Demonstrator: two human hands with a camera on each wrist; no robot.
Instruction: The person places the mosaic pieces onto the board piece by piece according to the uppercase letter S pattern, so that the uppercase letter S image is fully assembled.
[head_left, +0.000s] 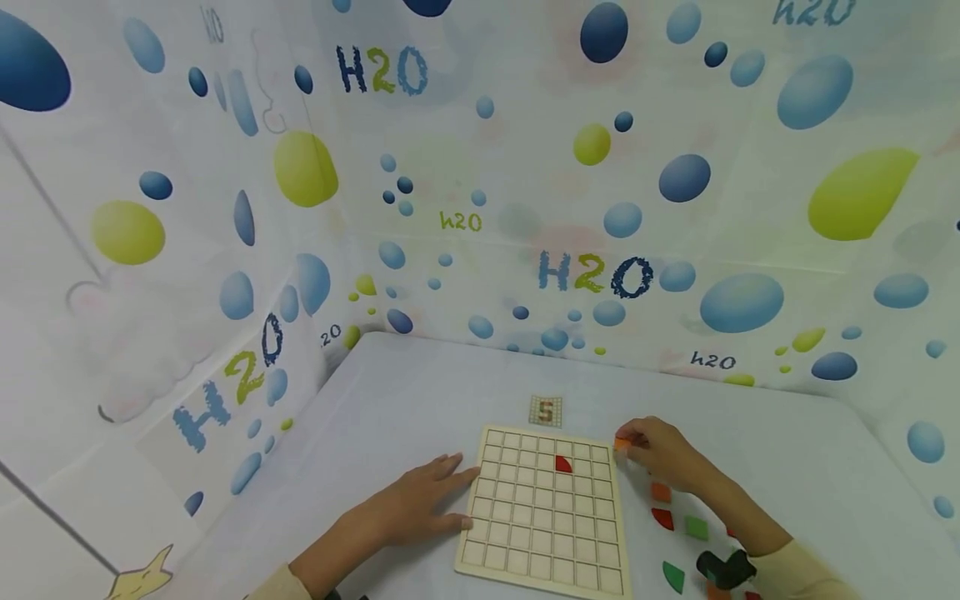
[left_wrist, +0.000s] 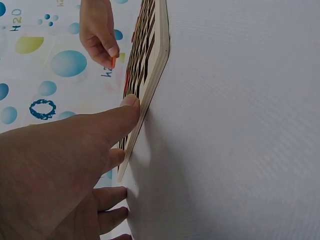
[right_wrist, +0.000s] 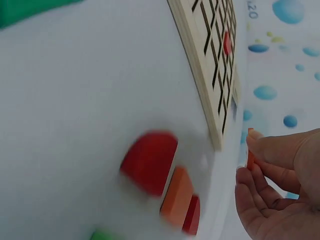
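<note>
White walls (head_left: 487, 167), printed with blue and yellow-green drops and the letters H2O, stand behind a white table (head_left: 420, 383). On this table lies a wooden board (head_left: 540, 518) divided into small square cells, and I give all places from this board.

Within the board, near its far edge, one red quarter-round piece (head_left: 563, 465) sits in a cell. Just beyond the far edge lies a small gridded card (head_left: 545, 411), with a reddish sign which looks like S or 5.

At the left edge of the board is the left hand (head_left: 423, 504). Its fingers are spread and rather straight, grasping nothing, and the thumb touches the edge.

Just beside the far right corner of the board, the right hand (head_left: 660, 454) pinches an orange piece (head_left: 622, 444) between thumb and fingers. This piece is apart from the board; its full shape I cannot tell.

To the right of the board are loose pieces: an orange square (head_left: 661, 492), a red quarter-round (head_left: 663, 519) nearer to the person, a green square (head_left: 697, 527) and a green quarter-round (head_left: 673, 577). Some others are partly hidden near the right sleeve (head_left: 798, 575).
</note>
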